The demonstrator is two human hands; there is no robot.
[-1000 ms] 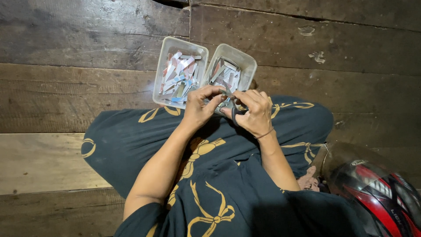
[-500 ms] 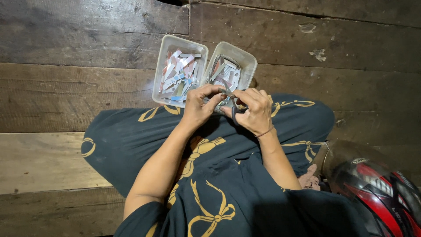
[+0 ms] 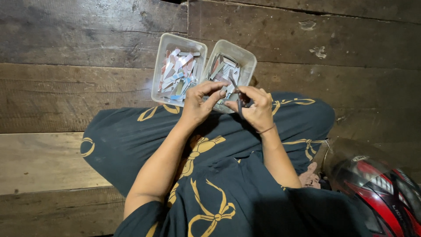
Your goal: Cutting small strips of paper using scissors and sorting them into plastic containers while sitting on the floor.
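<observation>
A thin, dark, narrow strip (image 3: 238,94) is pinched between the curled fingers of the right hand (image 3: 254,107), its long axis running nearly straight up and down the view, its upper end over the right-hand clear plastic tray (image 3: 250,59) of cut paper slips. The left hand (image 3: 199,103), just left of the strip, reaches its thumb and forefinger toward it, other fingers curled; whether they touch it cannot be told.

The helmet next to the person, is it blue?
No, the helmet beside the person's knee is red and black with a dark visor, lying on the wooden floor.
</observation>
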